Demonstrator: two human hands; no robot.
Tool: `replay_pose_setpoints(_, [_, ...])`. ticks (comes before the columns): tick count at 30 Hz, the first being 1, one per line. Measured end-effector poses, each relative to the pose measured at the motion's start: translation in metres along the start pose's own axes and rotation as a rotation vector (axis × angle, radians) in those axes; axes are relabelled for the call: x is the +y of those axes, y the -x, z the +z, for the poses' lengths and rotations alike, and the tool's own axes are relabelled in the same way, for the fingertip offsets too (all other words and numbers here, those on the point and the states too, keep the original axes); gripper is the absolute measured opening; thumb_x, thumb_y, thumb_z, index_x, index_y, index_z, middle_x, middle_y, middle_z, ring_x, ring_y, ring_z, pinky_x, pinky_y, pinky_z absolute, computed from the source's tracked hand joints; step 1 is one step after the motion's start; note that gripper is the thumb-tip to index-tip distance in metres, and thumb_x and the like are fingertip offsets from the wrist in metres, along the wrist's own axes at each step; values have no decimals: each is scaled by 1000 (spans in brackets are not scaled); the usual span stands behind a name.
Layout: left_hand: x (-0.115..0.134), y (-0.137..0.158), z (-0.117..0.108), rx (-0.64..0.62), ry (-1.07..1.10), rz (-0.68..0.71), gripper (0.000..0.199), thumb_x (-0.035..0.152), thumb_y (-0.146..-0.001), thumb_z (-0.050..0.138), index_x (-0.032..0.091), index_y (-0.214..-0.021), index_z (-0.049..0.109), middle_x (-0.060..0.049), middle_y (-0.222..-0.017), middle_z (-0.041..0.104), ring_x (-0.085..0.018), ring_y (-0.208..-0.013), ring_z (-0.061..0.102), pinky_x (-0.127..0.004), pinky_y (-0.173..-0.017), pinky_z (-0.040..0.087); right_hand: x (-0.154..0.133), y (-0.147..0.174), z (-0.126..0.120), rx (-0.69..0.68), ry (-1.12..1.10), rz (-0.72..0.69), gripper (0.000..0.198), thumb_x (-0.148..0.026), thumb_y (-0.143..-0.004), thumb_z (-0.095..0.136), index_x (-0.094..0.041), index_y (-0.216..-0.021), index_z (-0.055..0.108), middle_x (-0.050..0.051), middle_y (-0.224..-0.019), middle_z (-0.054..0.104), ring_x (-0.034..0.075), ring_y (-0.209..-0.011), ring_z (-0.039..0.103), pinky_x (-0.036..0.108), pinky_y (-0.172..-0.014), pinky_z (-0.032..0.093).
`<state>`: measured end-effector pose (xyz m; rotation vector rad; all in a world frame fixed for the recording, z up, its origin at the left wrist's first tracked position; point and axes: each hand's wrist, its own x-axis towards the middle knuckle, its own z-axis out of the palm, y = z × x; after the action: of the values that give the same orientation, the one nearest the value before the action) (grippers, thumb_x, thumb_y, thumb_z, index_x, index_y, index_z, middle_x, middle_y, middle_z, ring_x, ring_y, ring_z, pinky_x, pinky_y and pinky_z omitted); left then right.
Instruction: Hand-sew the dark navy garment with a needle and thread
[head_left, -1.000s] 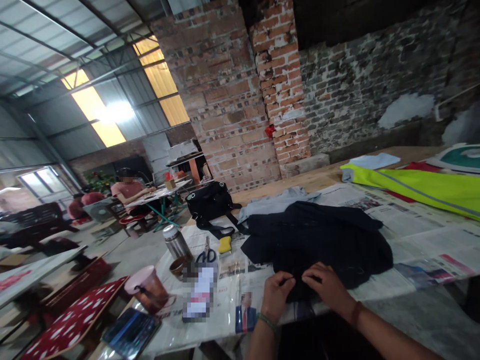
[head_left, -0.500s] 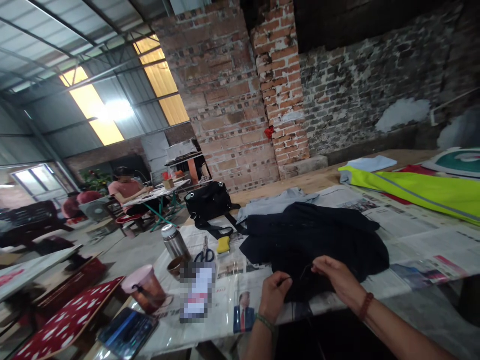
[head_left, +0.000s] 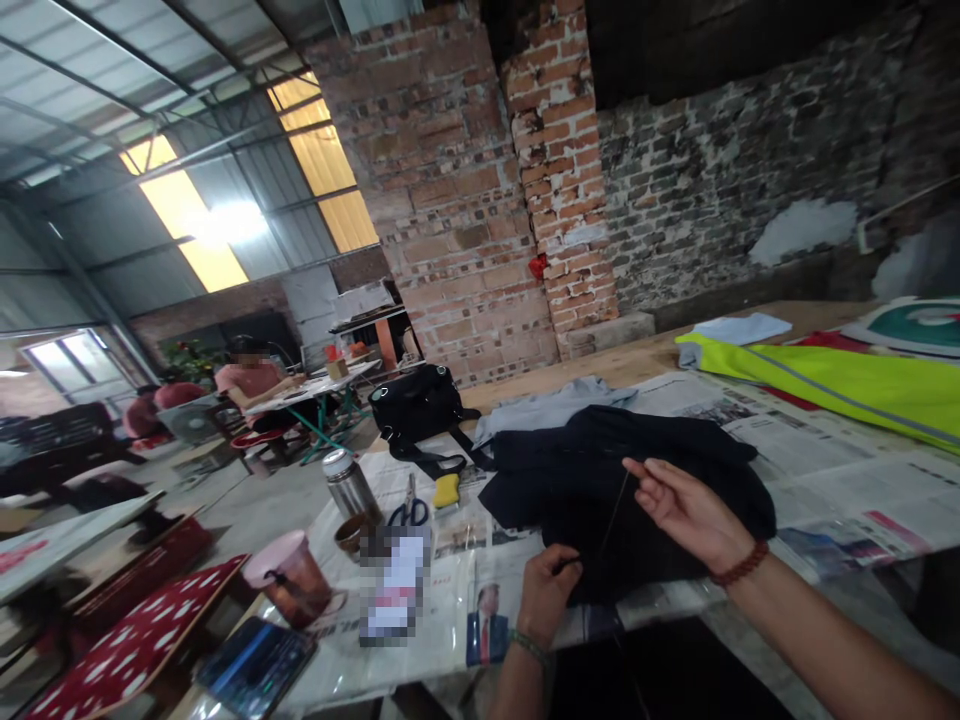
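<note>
A dark navy garment [head_left: 600, 470] lies bunched on the newspaper-covered table [head_left: 840, 440]. My left hand [head_left: 546, 592] pinches the garment's near edge. My right hand [head_left: 686, 510] is raised above the cloth, fingers pinched on a needle with a thin dark thread [head_left: 611, 515] running down to the fabric near my left hand.
Scissors [head_left: 409, 508], a yellow object [head_left: 448, 489], a steel flask [head_left: 349, 483], a small bowl [head_left: 351, 532], a pink-lidded jar [head_left: 292, 580] and a phone [head_left: 259, 665] lie left. A black bag [head_left: 416, 400] and a neon-yellow vest [head_left: 840, 380] lie beyond. A person sits far left.
My right hand has risen up and to the right from the garment's edge, drawing the thread taut. My left hand stays on the edge.
</note>
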<state>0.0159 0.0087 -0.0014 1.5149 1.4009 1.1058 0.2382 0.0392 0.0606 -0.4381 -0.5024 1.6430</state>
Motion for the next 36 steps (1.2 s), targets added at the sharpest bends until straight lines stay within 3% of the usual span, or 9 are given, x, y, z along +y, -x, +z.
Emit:
replay_pose_setpoints(7, [-1,0,0,13,12,3,11,21,-64,58,18,-70,67,5,-55,50,-10,-54,41,-21,-54,34,-23,1,6,-13,-98,-61,7,-13,-71,64,-19,-68,61,1,-83,69,5,-49,54,19,-49,48])
replay_pose_setpoints(12, [-2,-1,0,18,17,7,11,22,-63,59,18,-69,68,5,-56,53,-11,-55,43,-21,-54,35,-24,3,15,-23,-58,-63,9,-21,-70,68,-22,-74,60,-2,-77,68,4,-47,52,18,-48,45])
replay_pose_setpoints(15, [-2,0,0,23,22,9,12,24,-63,60,17,-69,67,5,-53,52,-10,-53,42,-21,-52,34,-8,12,18,-41,6,-52,16,-28,-72,67,-24,-84,59,-6,-58,60,5,-39,47,18,-42,40])
replay_pose_setpoints(18, [-1,1,-1,29,27,17,12,26,-63,61,17,-68,67,5,-53,53,-10,-52,43,-22,-52,34,22,30,12,-44,226,27,24,-40,-74,63,-21,-88,57,-9,-44,46,4,-30,36,18,-35,29])
replay_pose_setpoints(20, [0,1,-1,40,29,24,12,26,-63,62,17,-68,68,4,-54,55,-11,-54,45,-22,-54,35,44,43,6,-57,442,148,30,-45,-72,62,-19,-85,56,-9,-47,46,3,-31,36,17,-35,25])
replay_pose_setpoints(25, [2,3,-3,62,29,46,10,25,-64,62,18,-68,69,3,-56,58,-13,-57,49,-23,-55,37,84,66,-3,-197,693,282,32,-45,-69,57,-16,-83,52,-4,-61,55,8,-43,53,20,-44,38])
replay_pose_setpoints(27, [3,5,-3,66,28,54,10,23,-65,62,18,-68,69,3,-57,59,-13,-57,50,-23,-56,38,93,67,-3,-186,792,304,36,-49,-71,50,-17,-85,50,-4,-59,54,8,-39,52,19,-38,34])
replay_pose_setpoints(31, [5,6,-3,58,28,67,9,22,-65,62,18,-67,69,2,-58,61,-13,-59,52,-23,-58,39,100,61,-6,-143,1006,294,38,-52,-77,38,-17,-90,46,-9,-44,47,5,-24,36,16,-27,18])
replay_pose_setpoints(36, [5,7,-3,47,21,76,9,23,-65,62,18,-68,69,2,-60,63,-14,-60,53,-24,-60,41,102,55,-10,-112,1042,258,34,-51,-75,38,-18,-82,45,-10,-44,43,4,-25,30,16,-28,17])
